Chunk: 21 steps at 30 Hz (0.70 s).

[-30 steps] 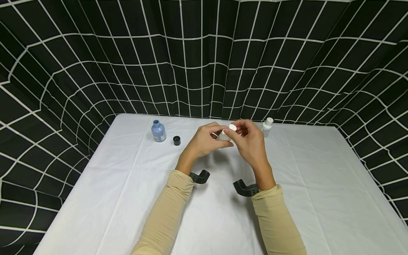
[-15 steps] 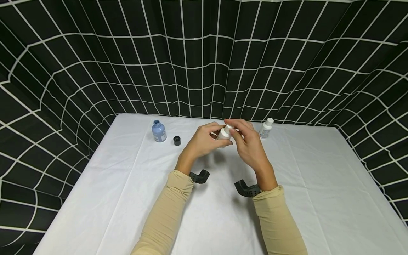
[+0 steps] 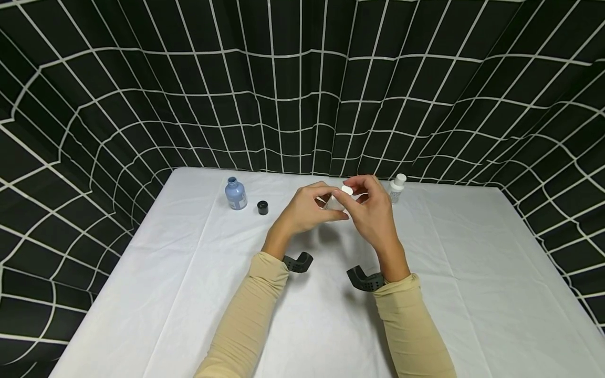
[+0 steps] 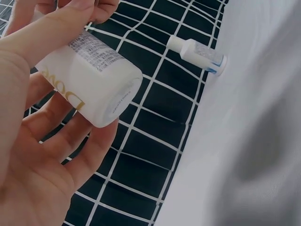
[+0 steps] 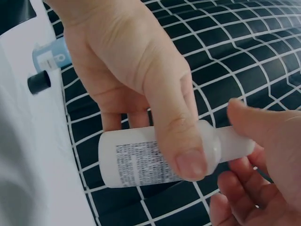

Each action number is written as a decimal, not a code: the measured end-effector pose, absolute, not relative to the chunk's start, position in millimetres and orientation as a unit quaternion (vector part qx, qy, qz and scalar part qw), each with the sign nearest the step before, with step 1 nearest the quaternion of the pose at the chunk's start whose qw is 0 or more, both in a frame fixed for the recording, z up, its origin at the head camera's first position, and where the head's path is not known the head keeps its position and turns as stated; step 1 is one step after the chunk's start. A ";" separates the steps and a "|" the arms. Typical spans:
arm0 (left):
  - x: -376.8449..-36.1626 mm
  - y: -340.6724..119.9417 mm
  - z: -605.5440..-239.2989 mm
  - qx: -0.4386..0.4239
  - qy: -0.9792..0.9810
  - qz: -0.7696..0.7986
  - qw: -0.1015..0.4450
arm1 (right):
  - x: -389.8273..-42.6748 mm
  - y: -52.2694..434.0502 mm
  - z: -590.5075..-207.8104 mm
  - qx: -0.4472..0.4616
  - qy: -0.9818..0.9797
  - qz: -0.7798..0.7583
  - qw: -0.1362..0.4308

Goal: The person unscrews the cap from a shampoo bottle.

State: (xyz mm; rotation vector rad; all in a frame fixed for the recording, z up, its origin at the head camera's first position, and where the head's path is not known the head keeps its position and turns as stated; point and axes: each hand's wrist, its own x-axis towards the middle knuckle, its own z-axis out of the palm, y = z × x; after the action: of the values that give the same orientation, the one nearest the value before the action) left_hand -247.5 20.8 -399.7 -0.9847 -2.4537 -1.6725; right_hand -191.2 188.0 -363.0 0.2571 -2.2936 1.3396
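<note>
My left hand (image 3: 304,207) grips the body of a small white Dove bottle (image 4: 89,77), thumb on one side and fingers on the other. The bottle is raised above the table and tilted, with its base facing the left wrist camera. At its top, my right hand (image 3: 373,212) pinches the white cap (image 5: 235,143) between thumb and fingers. The cap sits on the bottle's neck. Printed small text covers the side seen in the right wrist view. In the head view the hands hide most of the bottle.
A blue bottle (image 3: 236,195) with an uncapped neck stands at the back left, a black cap (image 3: 262,208) beside it. Another white bottle (image 3: 396,190), capped, stands at the back right. A black grid-patterned curtain (image 3: 302,94) hangs behind the white-covered table (image 3: 321,315).
My right hand has turned about the cap, its fingers going over the top half a second ago and back to the sides now. The left hand keeps its hold on the bottle.
</note>
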 end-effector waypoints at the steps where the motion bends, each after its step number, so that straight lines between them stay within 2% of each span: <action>1: -247.9 20.9 -399.7 -0.312 -0.787 -0.533 0.006 | -190.9 188.1 -362.8 0.102 -0.836 0.486 0.234; 9: -252.2 20.6 -402.4 -0.285 -0.791 -0.541 0.022 | -189.2 188.9 -360.3 0.174 -0.826 0.493 0.208; 14: -252.5 19.5 -404.1 -0.286 -0.787 -0.547 0.014 | -187.0 188.9 -358.6 0.175 -0.832 0.491 0.188; 21: -251.4 19.8 -401.7 -0.282 -0.791 -0.543 0.007 | -189.5 188.5 -359.1 0.140 -0.821 0.509 0.216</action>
State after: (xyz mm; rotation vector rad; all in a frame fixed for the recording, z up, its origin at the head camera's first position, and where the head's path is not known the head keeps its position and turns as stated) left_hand -251.4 19.8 -401.7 -0.8819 -2.4721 -1.6991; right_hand -189.5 188.5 -359.1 0.3869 -2.2767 1.4104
